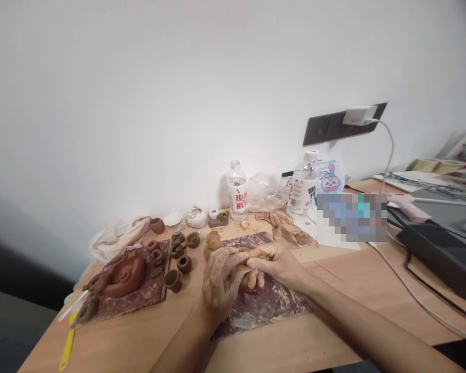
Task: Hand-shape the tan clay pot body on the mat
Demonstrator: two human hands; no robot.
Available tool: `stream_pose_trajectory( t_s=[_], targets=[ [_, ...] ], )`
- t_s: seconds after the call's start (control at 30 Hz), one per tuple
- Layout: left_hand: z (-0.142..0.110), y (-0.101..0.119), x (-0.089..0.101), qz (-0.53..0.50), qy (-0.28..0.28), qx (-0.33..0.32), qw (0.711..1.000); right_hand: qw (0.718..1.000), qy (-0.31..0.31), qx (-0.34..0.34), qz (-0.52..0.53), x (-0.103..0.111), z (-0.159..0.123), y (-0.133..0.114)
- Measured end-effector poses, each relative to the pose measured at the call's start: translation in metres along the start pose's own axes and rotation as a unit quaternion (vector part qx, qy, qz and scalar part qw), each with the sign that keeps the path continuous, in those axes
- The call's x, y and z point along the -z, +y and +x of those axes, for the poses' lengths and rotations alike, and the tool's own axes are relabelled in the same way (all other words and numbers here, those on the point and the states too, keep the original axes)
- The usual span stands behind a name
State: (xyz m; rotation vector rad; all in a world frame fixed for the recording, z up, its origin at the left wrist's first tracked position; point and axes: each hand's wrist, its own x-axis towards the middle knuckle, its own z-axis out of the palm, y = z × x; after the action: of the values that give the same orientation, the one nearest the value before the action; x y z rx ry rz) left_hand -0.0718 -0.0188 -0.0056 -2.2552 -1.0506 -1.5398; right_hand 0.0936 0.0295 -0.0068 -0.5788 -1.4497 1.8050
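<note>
Both of my hands are smeared with clay and meet over a dark red, clay-stained board [264, 305]. Curled fingers of my left hand [220, 280] press on a brownish piece of clay [248, 281], which is mostly hidden. From the other side, my right hand [274, 264] grips the same piece, its thumb and fingertips touching my left fingers. Just behind my left hand sits a lump of tan clay [213, 242]. Small brown clay pots [173, 280] stand to the left of the board.
A second board [140, 300] at left bears a reddish clay vessel [126, 274]. A yellow tool [67, 347] lies near the left edge. Two water bottles [237, 194] stand by the wall. Cables and a black power adapter [442, 259] occupy the right side.
</note>
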Motion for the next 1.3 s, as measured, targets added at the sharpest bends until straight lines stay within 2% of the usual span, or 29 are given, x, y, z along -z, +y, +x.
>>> stream_pose_trajectory(
  t_s=[0.43,0.63,0.77,1.0,1.3],
  targets=[
    [0.0057,0.0004,0.0007,0.014,0.013,-0.003,1.0,1.0,-0.016,0.004,-0.002,0.0032,0.0005,0.0003],
    [0.0098,0.0018,0.002,0.012,0.004,0.036,0.999,1.0,-0.015,-0.007,-0.006,0.0025,0.0007,0.0013],
    [0.0082,0.0013,0.0024,0.022,0.012,0.033,0.999,1.0,-0.009,-0.012,-0.008,0.0006,0.0004,-0.001],
    [0.0053,0.0036,-0.0006,-0.015,0.023,0.079,0.997,0.999,0.002,-0.023,0.023,-0.0006,0.0002,-0.0008],
    [0.0071,0.0024,0.0022,0.016,0.016,0.034,0.999,0.999,0.026,-0.029,0.028,-0.0024,0.001,-0.0014]
  ],
)
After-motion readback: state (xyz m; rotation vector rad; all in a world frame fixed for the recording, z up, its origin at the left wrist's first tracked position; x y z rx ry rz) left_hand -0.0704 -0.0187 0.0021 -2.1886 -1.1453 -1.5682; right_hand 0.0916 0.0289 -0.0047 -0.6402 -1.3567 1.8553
